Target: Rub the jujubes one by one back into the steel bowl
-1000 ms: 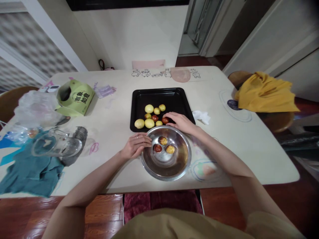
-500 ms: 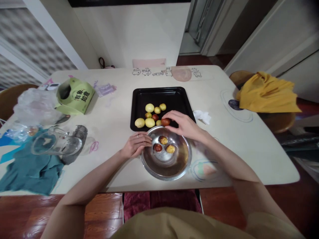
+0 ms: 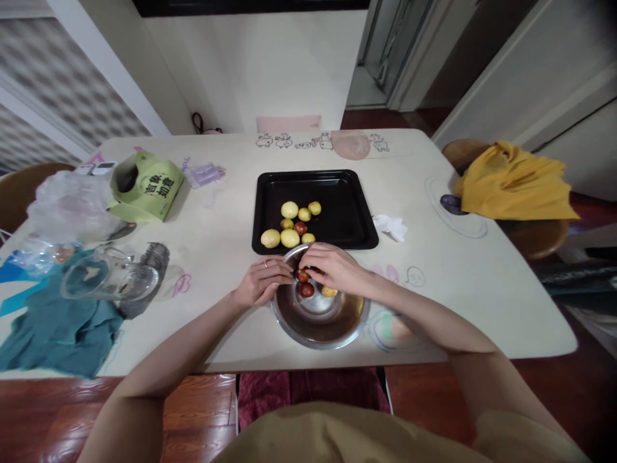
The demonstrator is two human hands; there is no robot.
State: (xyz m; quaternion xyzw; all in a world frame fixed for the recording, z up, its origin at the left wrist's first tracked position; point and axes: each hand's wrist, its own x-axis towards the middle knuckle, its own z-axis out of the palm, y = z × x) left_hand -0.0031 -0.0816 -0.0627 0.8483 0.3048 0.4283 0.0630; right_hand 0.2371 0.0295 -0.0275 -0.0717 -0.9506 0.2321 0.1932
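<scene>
My right hand (image 3: pixel 332 265) is over the far part of a shiny metal bowl (image 3: pixel 321 331), its fingers closed round a red-brown fruit (image 3: pixel 303 275) that looks like a jujube. My left hand (image 3: pixel 265 280) grips the bowl's left rim. Inside the bowl lie another red-brown fruit (image 3: pixel 306 290) and a yellowish one (image 3: pixel 329 291), partly covered by my right hand. Just beyond stands a black baking tray (image 3: pixel 332 193) with several fruits on its near left side, among them a large pale yellow one (image 3: pixel 290 238) and a small red one (image 3: pixel 300 227).
A crumpled white tissue (image 3: pixel 391 227) lies right of the tray. To the left are a glass jug (image 3: pixel 110 276), a teal cloth (image 3: pixel 62 328), a green visor cap (image 3: pixel 149 186) and clear plastic bags (image 3: pixel 67 206). A yellow cloth (image 3: pixel 515 183) hangs over a chair at right.
My right hand has carried the red-brown fruit from the tray's near edge into the space over the bowl. My left hand has stayed at the rim.
</scene>
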